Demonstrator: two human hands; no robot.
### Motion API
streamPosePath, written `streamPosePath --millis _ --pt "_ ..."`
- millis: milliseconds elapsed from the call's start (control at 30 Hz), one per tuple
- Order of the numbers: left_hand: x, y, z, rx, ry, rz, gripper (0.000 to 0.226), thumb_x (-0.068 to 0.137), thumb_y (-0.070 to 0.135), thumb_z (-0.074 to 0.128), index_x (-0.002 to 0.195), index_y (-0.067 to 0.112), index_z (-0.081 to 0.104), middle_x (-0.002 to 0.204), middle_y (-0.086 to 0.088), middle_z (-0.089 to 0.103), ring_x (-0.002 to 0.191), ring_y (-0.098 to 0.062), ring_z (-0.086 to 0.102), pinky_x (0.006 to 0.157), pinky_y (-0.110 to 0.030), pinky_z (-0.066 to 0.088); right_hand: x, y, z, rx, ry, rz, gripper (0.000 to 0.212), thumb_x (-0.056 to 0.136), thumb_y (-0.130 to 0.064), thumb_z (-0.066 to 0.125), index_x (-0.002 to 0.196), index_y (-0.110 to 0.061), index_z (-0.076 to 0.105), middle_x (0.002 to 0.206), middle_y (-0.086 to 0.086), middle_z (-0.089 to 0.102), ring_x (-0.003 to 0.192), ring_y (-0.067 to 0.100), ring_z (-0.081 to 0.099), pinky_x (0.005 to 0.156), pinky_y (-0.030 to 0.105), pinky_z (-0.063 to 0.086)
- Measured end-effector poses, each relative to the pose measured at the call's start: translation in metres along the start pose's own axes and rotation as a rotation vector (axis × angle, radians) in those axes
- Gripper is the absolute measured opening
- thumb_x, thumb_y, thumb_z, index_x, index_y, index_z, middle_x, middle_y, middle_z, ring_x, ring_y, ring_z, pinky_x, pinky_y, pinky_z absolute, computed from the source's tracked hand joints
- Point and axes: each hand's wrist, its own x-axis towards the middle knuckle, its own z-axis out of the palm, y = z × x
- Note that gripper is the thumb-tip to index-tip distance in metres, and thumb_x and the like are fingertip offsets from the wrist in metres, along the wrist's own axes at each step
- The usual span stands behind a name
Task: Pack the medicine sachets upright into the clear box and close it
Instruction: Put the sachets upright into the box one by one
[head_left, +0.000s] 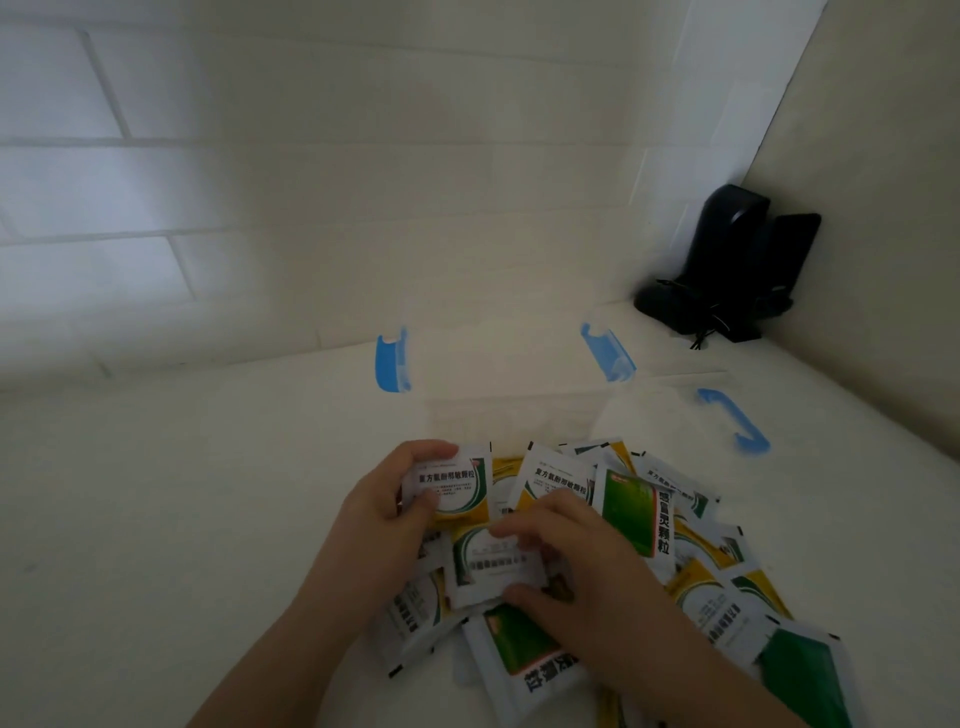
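Counter left of the sachet pile: bare surface, open passage up to the tiled wall. Clear box stands just behind the pile, blue latches at either end; its top appears open, though the transparent walls are hard to trace. Loose lid with blue handle lies right of the box, narrowing that side. Black device with cables occupies the far right corner against the side wall. Both hands sit on the pile, between viewer and box.

Head camera, wide-angle, looking forward-down, close over white table
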Motion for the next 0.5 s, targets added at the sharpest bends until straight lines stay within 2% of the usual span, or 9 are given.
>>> streamPosePath --millis 33,100,200,300,367,433,500 --pt "0.000 0.001 0.000 -0.006 0.002 -0.005 0.033 0.091 0.004 0.046 0.099 0.035 0.055 0.102 0.017 0.062 0.084 0.000 0.064 0.057 -0.005 0.048 -0.002 0.001 -0.003 -0.004 0.009 -0.004 0.029 0.083 -0.028 0.061 0.109 -0.038 0.056 0.100 -0.025 0.046 0.096 -0.008 0.044 0.085 0.006 0.042" --pt "0.000 0.001 0.000 -0.024 0.007 -0.019 0.032 0.091 0.005 0.046 0.101 0.034 0.054 0.103 0.015 0.062 0.085 -0.002 0.062 0.055 -0.005 0.048 -0.002 0.005 -0.004 -0.152 -0.035 -0.057 0.021 0.086 -0.033 0.051 0.102 -0.034 0.064 0.094 -0.024 0.054 0.084 -0.011 0.051 0.080 0.009 0.048" --pt "0.000 0.001 0.000 -0.038 0.009 -0.027 0.031 0.091 0.005 0.045 0.102 0.033 0.055 0.104 0.011 0.063 0.085 -0.004 0.064 0.057 -0.008 0.051 0.000 0.005 -0.003 -0.352 -0.088 -0.206 0.032 0.080 -0.047 0.042 0.086 -0.034 0.070 0.086 -0.019 0.067 0.077 -0.004 0.060 0.067 0.015 0.054" --pt "-0.001 0.001 0.000 -0.061 0.010 -0.013 0.033 0.090 0.003 0.046 0.098 0.033 0.057 0.103 0.011 0.065 0.083 0.001 0.066 0.059 -0.011 0.052 0.007 0.007 -0.004 -0.454 -0.138 -0.267 0.035 0.075 -0.054 0.041 0.086 -0.035 0.069 0.083 -0.021 0.069 0.075 -0.001 0.062 0.066 0.017 0.054" --pt "-0.001 0.001 0.001 -0.081 0.017 -0.012 0.033 0.090 0.002 0.046 0.095 0.032 0.059 0.104 0.008 0.066 0.083 0.000 0.067 0.060 -0.014 0.054 0.011 0.008 -0.002 -0.568 -0.134 -0.335 0.027 0.076 -0.046 0.047 0.080 -0.036 0.071 0.078 -0.021 0.070 0.070 -0.001 0.063 0.064 0.017 0.054" --pt "-0.001 0.001 0.001 -0.084 0.030 -0.022 0.031 0.090 0.002 0.046 0.095 0.029 0.060 0.105 0.005 0.067 0.086 -0.007 0.068 0.065 -0.019 0.057 0.012 0.007 -0.001 -0.655 -0.146 -0.384 0.010 0.070 -0.038 0.066 0.077 -0.033 0.070 0.074 -0.018 0.071 0.065 0.001 0.063 0.062 0.017 0.053" --pt "-0.001 0.002 0.000 -0.099 0.047 -0.034 0.032 0.090 0.001 0.045 0.095 0.028 0.061 0.107 0.003 0.067 0.091 -0.011 0.067 0.069 -0.024 0.058 0.012 0.009 -0.003 -0.634 -0.069 -0.395 0.010 0.065 -0.033 0.073 0.074 -0.030 0.070 0.068 -0.015 0.070 0.060 0.003 0.062 0.059 0.018 0.051"
